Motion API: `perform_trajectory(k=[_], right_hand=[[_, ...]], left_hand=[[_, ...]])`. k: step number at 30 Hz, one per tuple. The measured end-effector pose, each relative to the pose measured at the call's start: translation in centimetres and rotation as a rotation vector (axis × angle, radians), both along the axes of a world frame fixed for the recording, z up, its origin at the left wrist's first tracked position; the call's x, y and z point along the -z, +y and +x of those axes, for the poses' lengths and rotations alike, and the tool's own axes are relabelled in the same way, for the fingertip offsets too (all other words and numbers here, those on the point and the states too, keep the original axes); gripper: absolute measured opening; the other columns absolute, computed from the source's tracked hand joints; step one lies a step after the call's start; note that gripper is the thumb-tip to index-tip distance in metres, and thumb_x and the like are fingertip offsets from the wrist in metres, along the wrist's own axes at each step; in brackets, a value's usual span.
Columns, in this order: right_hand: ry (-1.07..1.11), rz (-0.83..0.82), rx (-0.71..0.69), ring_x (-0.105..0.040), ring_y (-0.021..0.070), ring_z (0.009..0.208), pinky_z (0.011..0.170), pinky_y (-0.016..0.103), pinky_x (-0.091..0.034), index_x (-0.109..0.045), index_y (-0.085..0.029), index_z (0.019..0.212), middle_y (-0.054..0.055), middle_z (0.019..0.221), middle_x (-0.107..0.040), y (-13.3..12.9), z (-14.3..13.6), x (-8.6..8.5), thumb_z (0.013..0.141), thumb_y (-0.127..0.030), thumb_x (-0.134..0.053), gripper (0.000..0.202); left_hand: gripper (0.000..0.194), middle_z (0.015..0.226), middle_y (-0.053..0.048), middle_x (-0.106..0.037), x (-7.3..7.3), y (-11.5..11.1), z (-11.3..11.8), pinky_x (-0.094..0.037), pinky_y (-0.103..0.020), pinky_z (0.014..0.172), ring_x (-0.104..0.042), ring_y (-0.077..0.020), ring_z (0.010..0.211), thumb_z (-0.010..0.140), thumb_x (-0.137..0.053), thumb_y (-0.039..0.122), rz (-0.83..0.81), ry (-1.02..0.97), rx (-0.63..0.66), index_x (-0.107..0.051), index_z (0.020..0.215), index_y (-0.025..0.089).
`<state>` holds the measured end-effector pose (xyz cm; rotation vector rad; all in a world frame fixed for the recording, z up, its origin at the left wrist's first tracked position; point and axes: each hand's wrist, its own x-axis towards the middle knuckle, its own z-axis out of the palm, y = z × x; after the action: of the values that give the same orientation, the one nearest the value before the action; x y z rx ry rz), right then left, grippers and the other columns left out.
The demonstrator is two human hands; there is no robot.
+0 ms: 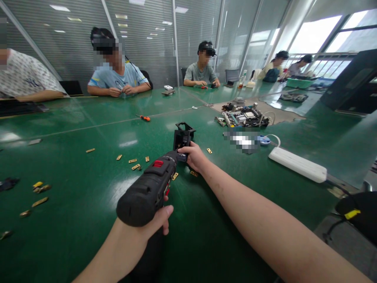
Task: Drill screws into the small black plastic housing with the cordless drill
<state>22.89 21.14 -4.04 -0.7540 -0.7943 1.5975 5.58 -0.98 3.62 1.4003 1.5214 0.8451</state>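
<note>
My left hand (156, 224) is wrapped round the grip of a black cordless drill (144, 188) with red switches. The drill's nose points away from me, up against a black plastic housing (182, 139); its bit is hidden from view. My right hand (196, 157) holds that housing from the right side, fingers closed on its near edge. An open frame-like part of the housing sticks up at the back. Small brass plates (132, 160) with holes lie scattered on the green table (97, 173), several of them around the drill and housing.
An orange-handled screwdriver (145, 118) lies beyond the drill. A circuit board (246, 116) sits at the back right, with a white power strip (297, 164) nearer me. More brass pieces (40, 201) are at the left. Several people (118, 78) sit along the far side.
</note>
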Motion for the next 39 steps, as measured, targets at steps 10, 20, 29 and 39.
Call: perform_trajectory(k=[10, 20, 29, 39], right_hand=[[-0.006, -0.001, -0.004, -0.068, 0.0177, 0.073, 0.072, 0.033, -0.058, -0.065, -0.020, 0.086, -0.002, 0.075, -0.073, 0.1, 0.0, 0.2, 0.053, -0.017, -0.088, 0.040], [0.060, -0.058, -0.016, -0.069, 0.0181, 0.069, 0.070, 0.033, -0.061, -0.067, -0.019, 0.090, 0.000, 0.074, -0.074, -0.3, 0.0, -0.6, 0.061, -0.019, -0.088, 0.036], [0.164, -0.114, -0.029, -0.073, 0.0229, 0.072, 0.066, 0.035, -0.062, -0.070, -0.021, 0.092, 0.004, 0.080, -0.079, -0.1, -0.3, -0.6, 0.072, -0.039, -0.091, 0.034], [0.202, -0.096, -0.040, -0.072, 0.0233, 0.071, 0.069, 0.036, -0.062, -0.070, -0.021, 0.090, 0.003, 0.074, -0.076, 0.5, -0.7, -0.3, 0.070, -0.039, -0.089, 0.034]], left_hand=[[0.026, 0.060, 0.005, -0.076, 0.2, 0.0, -0.2, -0.051, -0.045, 0.084, -0.074, -0.0288, 0.065, 0.092, -0.074, 0.052, -0.045, -0.065, 0.014, -0.072, 0.087, 0.027], [0.025, 0.060, 0.005, -0.077, 0.3, 0.2, 0.0, -0.053, -0.045, 0.082, -0.076, -0.0299, 0.066, 0.091, -0.072, 0.053, -0.027, -0.009, 0.027, -0.074, 0.091, 0.028], [0.026, 0.060, 0.005, -0.074, -1.0, -0.3, 0.6, -0.053, -0.044, 0.084, -0.072, -0.0282, 0.067, 0.088, -0.076, 0.051, -0.060, -0.092, -0.037, -0.075, 0.092, 0.026], [0.030, 0.052, 0.006, -0.073, -0.2, -0.1, 1.0, -0.052, -0.039, 0.067, -0.068, -0.0251, 0.051, 0.085, -0.077, 0.045, 0.016, -0.144, -0.120, -0.071, 0.104, 0.023]])
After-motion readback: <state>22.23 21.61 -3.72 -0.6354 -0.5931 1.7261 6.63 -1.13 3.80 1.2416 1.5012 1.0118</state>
